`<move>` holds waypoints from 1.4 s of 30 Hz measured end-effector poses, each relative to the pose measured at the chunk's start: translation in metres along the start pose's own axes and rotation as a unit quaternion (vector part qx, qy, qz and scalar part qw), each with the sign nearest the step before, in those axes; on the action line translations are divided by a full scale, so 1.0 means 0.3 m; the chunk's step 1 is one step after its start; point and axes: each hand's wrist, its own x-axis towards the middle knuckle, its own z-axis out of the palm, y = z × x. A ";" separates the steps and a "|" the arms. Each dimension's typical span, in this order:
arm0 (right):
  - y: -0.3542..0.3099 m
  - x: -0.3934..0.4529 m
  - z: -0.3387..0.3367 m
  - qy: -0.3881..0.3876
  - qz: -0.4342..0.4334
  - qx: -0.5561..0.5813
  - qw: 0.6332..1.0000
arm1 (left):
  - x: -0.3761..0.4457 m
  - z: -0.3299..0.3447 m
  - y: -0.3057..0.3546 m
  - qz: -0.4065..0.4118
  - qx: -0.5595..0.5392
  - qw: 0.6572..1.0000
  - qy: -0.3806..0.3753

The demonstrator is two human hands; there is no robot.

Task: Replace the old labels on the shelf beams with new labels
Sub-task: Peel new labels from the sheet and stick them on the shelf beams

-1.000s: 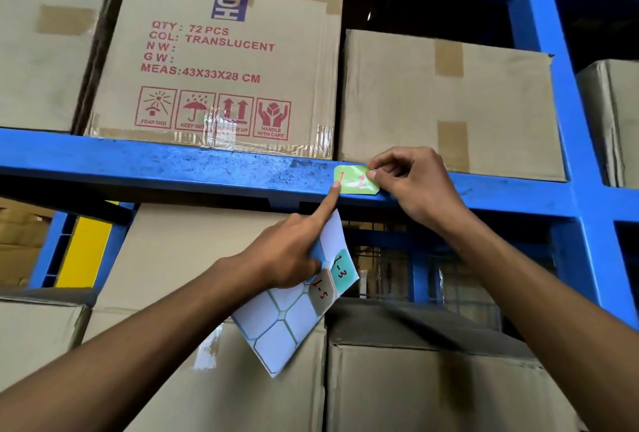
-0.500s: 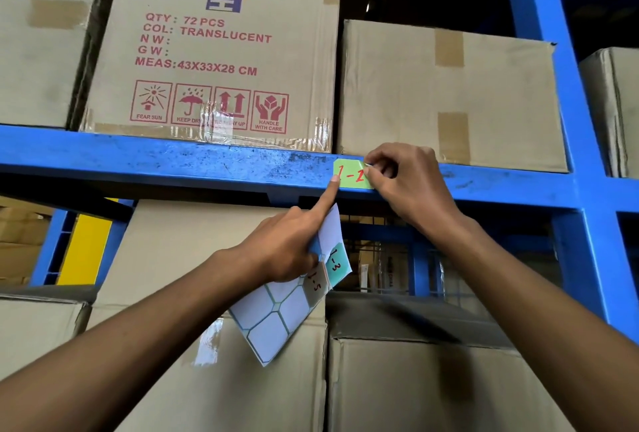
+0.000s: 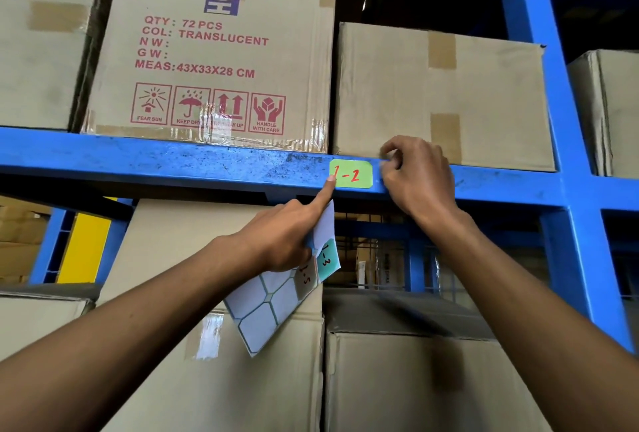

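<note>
A green label (image 3: 354, 174) marked "1-2" in red lies flat on the blue shelf beam (image 3: 173, 162). My left hand (image 3: 287, 238) presses its index fingertip on the label's left edge while its other fingers grip a white sticker sheet (image 3: 269, 307). That sheet carries a teal label "1-3" (image 3: 326, 257) and a tan label "1-5" (image 3: 306, 274). My right hand (image 3: 418, 176) rests on the beam just right of the label, fingers curled; whether they pinch anything I cannot tell.
Cardboard boxes stand on the beam: a printed one (image 3: 214, 62) at left, a plain one (image 3: 442, 96) behind my right hand. More boxes (image 3: 415, 379) fill the level below. A blue upright post (image 3: 553, 120) rises at right.
My right hand has slid off the label's right end, uncovering the whole "1-2". My left fingertip stays on the label's left edge.
</note>
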 end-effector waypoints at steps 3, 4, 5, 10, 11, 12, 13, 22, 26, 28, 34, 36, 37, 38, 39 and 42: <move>0.038 -0.025 -0.020 0.040 0.017 0.026 0.999 | 0.001 -0.008 0.003 0.005 0.023 1.000 -0.008; 0.036 -0.045 -0.018 0.034 -0.014 0.024 0.999 | 0.001 -0.009 0.003 0.007 0.028 1.000 -0.012; 0.026 -0.068 -0.011 0.015 -0.062 0.014 0.998 | 0.000 -0.009 0.003 0.009 0.033 0.999 -0.014; 0.006 -0.144 0.047 -0.119 -0.184 -0.146 0.965 | 0.002 0.006 -0.004 0.021 0.073 0.997 -0.002; 0.023 -0.152 0.049 -0.117 -0.179 -0.168 0.962 | 0.001 0.008 -0.004 0.022 0.078 0.997 -0.001; 0.044 -0.161 0.049 -0.109 -0.172 -0.180 0.962 | 0.000 0.008 -0.004 0.020 0.087 0.996 0.001; 0.065 -0.172 0.049 -0.097 -0.166 -0.182 0.964 | -0.002 0.004 -0.003 0.017 0.100 0.995 0.006; 0.046 -0.188 0.056 -0.043 -0.108 -0.040 0.992 | -0.019 -0.014 0.014 0.005 0.133 0.991 0.021; -0.018 -0.120 0.062 -0.114 -0.139 -0.094 0.979 | 0.009 -0.046 0.003 -0.009 0.025 0.999 0.022; -0.007 -0.108 0.061 -0.115 -0.125 -0.108 0.979 | 0.035 -0.061 -0.002 -0.016 -0.018 1.000 0.004; 0.052 -0.136 0.061 -0.065 -0.027 -0.020 0.997 | 0.063 -0.068 -0.006 -0.020 -0.032 0.999 -0.022; 0.051 -0.135 0.060 -0.062 -0.018 -0.010 0.998 | 0.059 -0.062 -0.009 -0.022 -0.025 0.999 -0.019; 0.047 -0.132 0.058 -0.060 -0.022 -0.011 0.998 | 0.058 -0.057 -0.009 -0.024 -0.022 0.999 -0.019; 0.038 -0.130 0.056 -0.058 -0.033 -0.018 0.998 | 0.057 -0.054 -0.007 -0.024 -0.019 0.999 -0.021; 0.028 -0.126 0.055 -0.062 -0.053 -0.033 0.996 | 0.057 -0.049 -0.003 -0.025 -0.014 0.999 -0.022; 0.011 -0.126 0.059 -0.097 -0.104 -0.074 0.987 | 0.059 -0.040 0.003 -0.030 0.003 0.999 -0.024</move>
